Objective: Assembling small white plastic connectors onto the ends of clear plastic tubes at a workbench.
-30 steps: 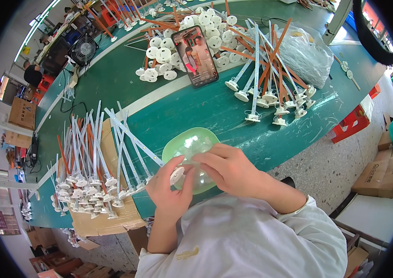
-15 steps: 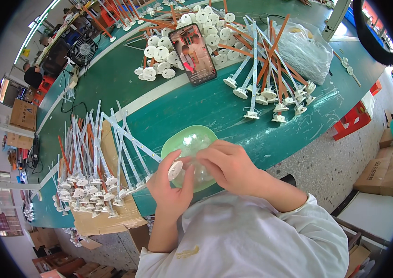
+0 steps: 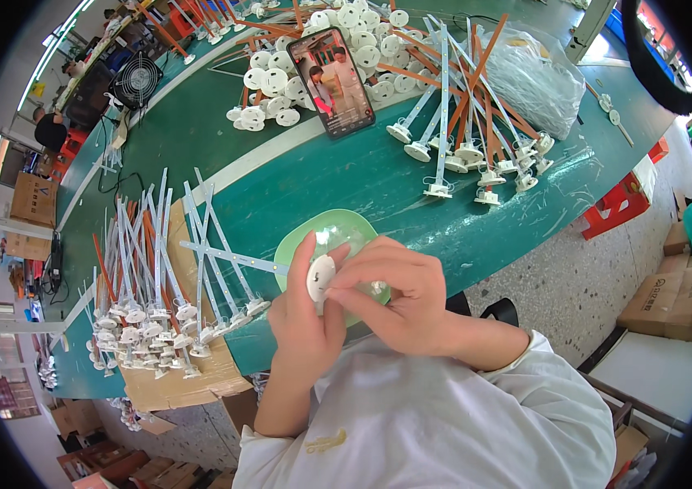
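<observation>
My left hand grips a white round disc between thumb and fingers. A pale LED strip runs out to the left from behind that hand and seems joined to the disc. My right hand is closed in a pinch, its fingertips against the disc's face by a small dark mark. Whatever they pinch is too small or hidden to make out. Beneath both hands sits a light green bowl with shiny clear contents, partly covered by my hands.
LED strips with white bases lie piled on cardboard at the left. Another bunch stands at the right beside a clear plastic bag. A phone showing video leans on heaped white discs at the back.
My right hand has come out of the bowl to the disc. My left hand has raised and turned the disc toward me, and its strip now shows out to the left.
</observation>
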The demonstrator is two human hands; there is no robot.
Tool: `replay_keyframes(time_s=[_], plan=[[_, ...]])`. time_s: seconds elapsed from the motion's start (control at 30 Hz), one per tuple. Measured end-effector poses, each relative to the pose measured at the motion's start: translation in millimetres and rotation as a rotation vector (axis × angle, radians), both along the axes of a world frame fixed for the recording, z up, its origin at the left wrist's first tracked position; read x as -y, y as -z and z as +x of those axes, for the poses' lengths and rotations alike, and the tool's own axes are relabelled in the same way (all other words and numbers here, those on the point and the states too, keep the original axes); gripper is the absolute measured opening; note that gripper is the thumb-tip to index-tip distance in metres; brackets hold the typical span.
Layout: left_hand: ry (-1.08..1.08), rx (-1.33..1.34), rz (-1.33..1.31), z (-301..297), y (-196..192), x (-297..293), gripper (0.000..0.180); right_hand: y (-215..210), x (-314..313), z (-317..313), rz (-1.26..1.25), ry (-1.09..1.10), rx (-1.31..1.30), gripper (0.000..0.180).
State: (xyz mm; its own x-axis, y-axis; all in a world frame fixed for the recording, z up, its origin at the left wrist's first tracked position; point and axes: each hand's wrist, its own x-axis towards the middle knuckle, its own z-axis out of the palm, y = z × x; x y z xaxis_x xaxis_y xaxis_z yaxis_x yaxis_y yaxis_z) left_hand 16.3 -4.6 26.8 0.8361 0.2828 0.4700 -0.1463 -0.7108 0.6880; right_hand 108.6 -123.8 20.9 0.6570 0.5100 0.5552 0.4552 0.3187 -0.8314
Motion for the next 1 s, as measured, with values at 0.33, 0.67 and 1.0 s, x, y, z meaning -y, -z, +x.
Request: replay_keyframes(time_s=[0.33,0.67,1.0], plan=[[-0.017,-0.014,0.111,7,-1,6,0.06,9,7,1,0.012,-0.036,-0.159,0.021],[0.021,0.011,0.175,3,-3,4,0.057,9,21,12,-0.027,-0.06,0.125,0.024],[0.052,-0.032,0.178,2,-5,11,0.058,4,19,4,0.0,0.156,0.359,0.02]])
